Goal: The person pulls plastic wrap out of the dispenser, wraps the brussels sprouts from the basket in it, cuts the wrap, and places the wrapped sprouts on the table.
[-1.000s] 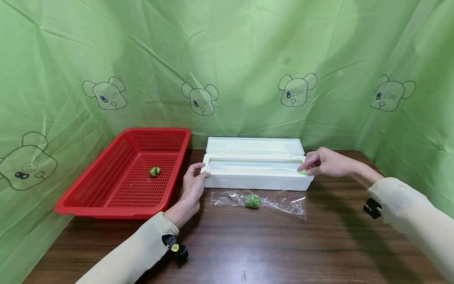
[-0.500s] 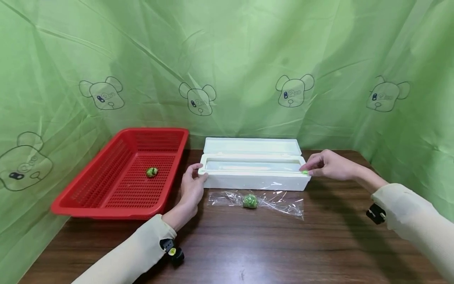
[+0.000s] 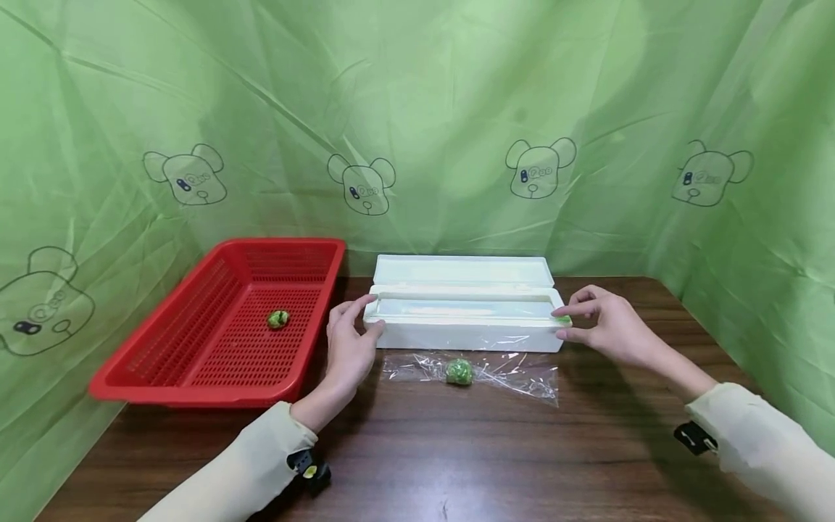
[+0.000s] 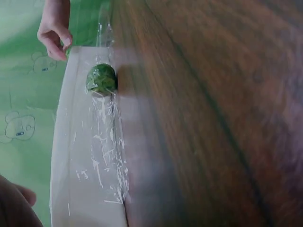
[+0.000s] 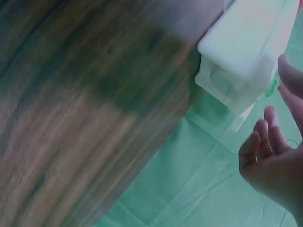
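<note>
Head view shows left hand (image 3: 348, 349) and right hand (image 3: 613, 328), fingers spread, at opposite ends of the white box (image 3: 466, 336), seemingly steadying it, with green vegetable (image 3: 459, 372) and clear film (image 3: 522, 378) in front.

A red basket (image 3: 196, 396) sits by the left edge of the desk (image 3: 470, 457). Printed green cloth (image 3: 443, 94) hangs behind the back edge.
</note>
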`<control>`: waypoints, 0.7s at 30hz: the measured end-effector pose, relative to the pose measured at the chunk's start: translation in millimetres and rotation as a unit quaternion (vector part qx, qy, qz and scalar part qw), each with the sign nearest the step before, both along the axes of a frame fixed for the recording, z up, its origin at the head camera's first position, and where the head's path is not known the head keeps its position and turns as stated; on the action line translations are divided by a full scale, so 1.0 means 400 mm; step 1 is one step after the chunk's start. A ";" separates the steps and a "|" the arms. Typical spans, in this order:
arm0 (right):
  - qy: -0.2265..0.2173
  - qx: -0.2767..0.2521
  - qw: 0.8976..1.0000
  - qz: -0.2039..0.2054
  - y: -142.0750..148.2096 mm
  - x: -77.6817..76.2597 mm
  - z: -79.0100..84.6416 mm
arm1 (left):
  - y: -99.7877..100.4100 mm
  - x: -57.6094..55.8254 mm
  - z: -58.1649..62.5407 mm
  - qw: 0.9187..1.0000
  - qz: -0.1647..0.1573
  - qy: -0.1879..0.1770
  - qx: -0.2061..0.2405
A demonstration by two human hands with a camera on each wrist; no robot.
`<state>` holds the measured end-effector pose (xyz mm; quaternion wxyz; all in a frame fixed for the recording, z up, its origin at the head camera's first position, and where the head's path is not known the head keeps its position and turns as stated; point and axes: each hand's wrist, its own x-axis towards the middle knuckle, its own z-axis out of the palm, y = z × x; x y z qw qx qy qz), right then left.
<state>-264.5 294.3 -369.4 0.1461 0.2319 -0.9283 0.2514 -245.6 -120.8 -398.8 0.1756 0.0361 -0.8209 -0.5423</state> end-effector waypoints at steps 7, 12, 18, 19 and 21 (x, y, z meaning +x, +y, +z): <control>0.057 -0.011 0.998 0.003 -0.019 -0.003 -0.027 | 0.003 -0.012 -0.004 0.995 -0.020 0.018 -0.098; 0.086 -0.022 0.996 0.009 -0.029 -0.009 -0.037 | 0.000 -0.023 -0.011 0.994 -0.019 0.013 -0.110; 0.095 -0.040 0.995 0.005 -0.034 -0.009 -0.040 | 0.000 -0.031 -0.014 0.995 -0.016 0.019 -0.097; 0.096 -0.041 0.995 0.003 -0.034 -0.009 -0.041 | 0.001 -0.031 -0.014 0.995 -0.016 0.018 -0.094; 0.096 -0.044 0.994 -0.001 -0.035 -0.009 -0.044 | 0.002 -0.032 -0.013 0.996 -0.016 0.017 -0.088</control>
